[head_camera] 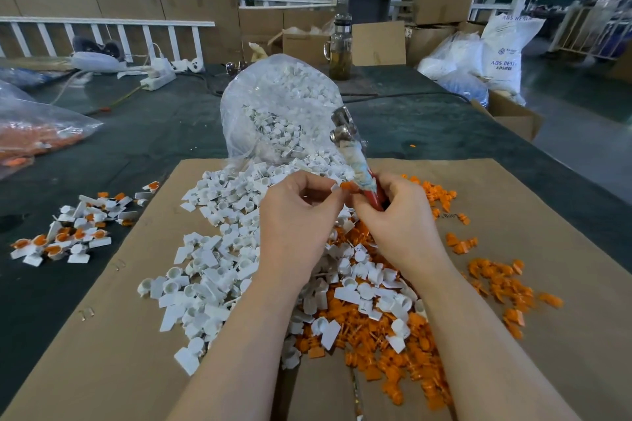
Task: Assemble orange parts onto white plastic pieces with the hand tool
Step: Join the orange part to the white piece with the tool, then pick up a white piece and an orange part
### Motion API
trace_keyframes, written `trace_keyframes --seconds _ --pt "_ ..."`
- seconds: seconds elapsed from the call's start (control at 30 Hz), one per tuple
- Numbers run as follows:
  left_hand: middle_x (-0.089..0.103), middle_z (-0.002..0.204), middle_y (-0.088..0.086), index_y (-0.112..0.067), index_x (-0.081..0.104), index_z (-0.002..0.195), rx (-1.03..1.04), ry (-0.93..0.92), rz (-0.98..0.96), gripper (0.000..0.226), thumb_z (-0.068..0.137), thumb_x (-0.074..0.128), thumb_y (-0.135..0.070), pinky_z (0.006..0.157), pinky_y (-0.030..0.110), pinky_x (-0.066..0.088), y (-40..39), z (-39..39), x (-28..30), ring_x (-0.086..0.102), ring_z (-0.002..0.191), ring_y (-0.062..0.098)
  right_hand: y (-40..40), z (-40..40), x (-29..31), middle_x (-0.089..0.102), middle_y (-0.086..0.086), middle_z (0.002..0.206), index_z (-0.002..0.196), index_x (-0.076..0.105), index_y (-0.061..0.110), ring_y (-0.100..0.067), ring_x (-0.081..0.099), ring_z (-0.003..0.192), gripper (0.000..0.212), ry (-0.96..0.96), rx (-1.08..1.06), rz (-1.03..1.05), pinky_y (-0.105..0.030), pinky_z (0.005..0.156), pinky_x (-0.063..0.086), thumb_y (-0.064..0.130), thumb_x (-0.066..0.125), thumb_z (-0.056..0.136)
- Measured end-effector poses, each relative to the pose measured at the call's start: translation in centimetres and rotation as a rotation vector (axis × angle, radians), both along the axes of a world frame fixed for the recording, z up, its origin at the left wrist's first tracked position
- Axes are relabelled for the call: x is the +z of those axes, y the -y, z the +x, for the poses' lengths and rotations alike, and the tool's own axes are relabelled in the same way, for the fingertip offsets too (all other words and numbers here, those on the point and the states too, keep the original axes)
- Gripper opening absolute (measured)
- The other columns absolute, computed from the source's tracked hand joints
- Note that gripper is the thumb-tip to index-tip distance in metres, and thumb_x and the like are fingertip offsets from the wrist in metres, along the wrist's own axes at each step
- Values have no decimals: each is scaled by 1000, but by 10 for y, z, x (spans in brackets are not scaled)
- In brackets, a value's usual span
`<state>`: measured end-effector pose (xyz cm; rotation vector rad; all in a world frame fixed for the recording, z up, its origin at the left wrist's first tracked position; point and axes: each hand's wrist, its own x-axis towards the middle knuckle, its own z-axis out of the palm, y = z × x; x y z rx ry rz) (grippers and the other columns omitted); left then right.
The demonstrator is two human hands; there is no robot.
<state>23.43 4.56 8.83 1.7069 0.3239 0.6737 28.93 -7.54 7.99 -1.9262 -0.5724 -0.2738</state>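
Observation:
My left hand (295, 215) pinches a small white plastic piece (334, 187) at its fingertips. My right hand (400, 215) grips the hand tool (355, 161), a small hammer with a metal head, a tape-wrapped shaft and a red handle, head pointing up. An orange part (348, 186) sits between the fingertips of both hands, against the white piece. Below the hands, a heap of loose white pieces (219, 270) spreads over the cardboard sheet (102, 335). Loose orange parts (403, 345) lie to the right and near me.
A clear bag of white pieces (280, 106) stands behind the hands. Assembled white-and-orange pieces (71, 232) lie on the dark table at left. A bag of orange parts (37, 137) is at far left. A glass bottle (340, 51) and cardboard boxes stand at the back.

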Motion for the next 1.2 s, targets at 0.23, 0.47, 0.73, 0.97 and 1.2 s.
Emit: trace_keyframes --seconds 0.23,0.47,0.73,0.97,1.2 --pt "74 70 -5 -21 72 79 -5 -3 -78 9 83 78 -17 60 22 56 -5 2 -1 71 67 13 2 -2 3 66 18 76 86 65 33 -1 60 65 15 -54 65 62 -11 57 46 18 69 89" --pt "74 69 -2 -15 70 81 -50 66 -270 11 84 75 -6 62 16 54 -12 2 1 74 70 14 9 -4 7 66 -4 78 84 67 19 -20 62 72 3 -130 106 -6 -39 69 53 19 69 87" --pt "73 66 -2 -11 69 81 -73 116 -360 12 86 71 -1 61 14 53 -21 3 4 72 65 12 23 -2 13 67 -17 99 100 65 9 -29 64 90 18 -255 243 -204 -49 87 50 19 69 86" --pt "71 64 -7 -12 67 82 -78 145 -298 12 88 70 -2 60 14 52 -27 2 4 70 63 8 24 -4 16 64 -21 107 109 61 6 -37 61 96 26 -297 322 -339 -56 90 47 16 69 86" --pt "69 61 -9 -11 66 81 -105 160 -279 13 88 68 1 60 14 52 -29 0 5 68 60 7 23 -4 13 52 -11 76 99 60 -2 -22 50 68 17 -234 313 -395 -51 71 46 10 63 86"
